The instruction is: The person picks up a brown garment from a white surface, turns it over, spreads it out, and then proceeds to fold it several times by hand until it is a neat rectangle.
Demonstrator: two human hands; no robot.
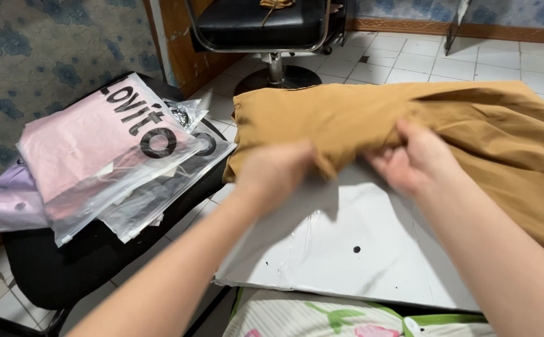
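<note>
Garment: mustard-brown cloth (422,118), spread over the white board (347,249), reaching past its far and right edges.
Left hand (272,171): blurred, closed on the cloth's near hem.
Right hand (412,159): fingers pinching the same hem, just beside.
Board's near part: bare.
Left: bagged pink clothing (91,150) stacked on a black chair (66,268).
Beyond: tiled floor (471,62), black salon chair (266,25).

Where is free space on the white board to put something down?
The white board is bare below both hands, between the brown cloth and the floral fabric. The black chair at left is crowded with plastic bags.
</note>
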